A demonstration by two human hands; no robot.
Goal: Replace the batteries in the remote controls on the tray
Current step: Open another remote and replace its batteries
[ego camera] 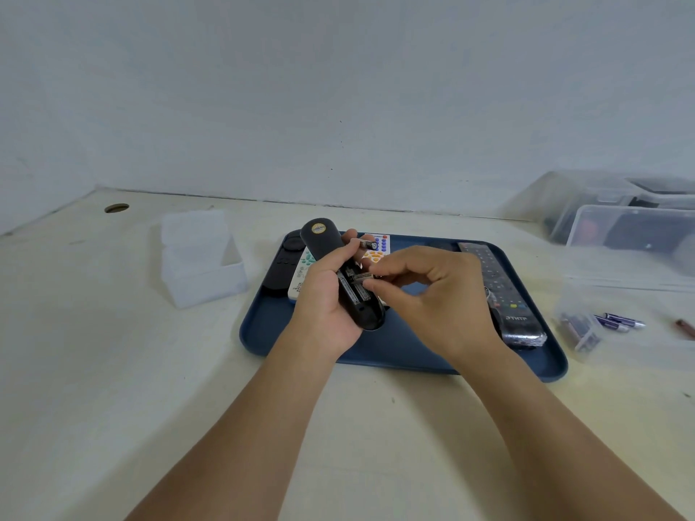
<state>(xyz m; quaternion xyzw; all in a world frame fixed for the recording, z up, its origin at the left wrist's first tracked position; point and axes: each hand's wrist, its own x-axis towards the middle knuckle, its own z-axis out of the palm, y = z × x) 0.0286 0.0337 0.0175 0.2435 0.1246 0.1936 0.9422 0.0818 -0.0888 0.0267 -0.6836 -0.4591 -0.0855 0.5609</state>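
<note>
**A:** Where is the remote (340,274) sitting right now?

**B:** It is lying back-up in the left hand (326,295), lifted just above the blue tray (395,351). The fingers are curling round its body from underneath, and the battery bay is lying open. The same hand is also pinching a loose battery (367,244) between its fingertips, up near the remote's far end.

**A:** And the right hand (432,291)?

**B:** It is pinching a second battery (361,277) between thumb and forefinger, right at the open bay. Whether that one is going in or coming out, I cannot tell.

**A:** How is all this likely handling?

**B:** The remote is looking like light, stiff plastic, smooth enough to slip, so gripping it round the middle seems sensible. The batteries are small, hard and smooth, probably quick to roll; holding one by its sides, leaving the ends free for the contacts, looks best.

**A:** Anything else waiting?

**B:** Other remotes (492,272) are resting on the tray, and purple batteries (616,321) are lying on the table to the right.
</note>
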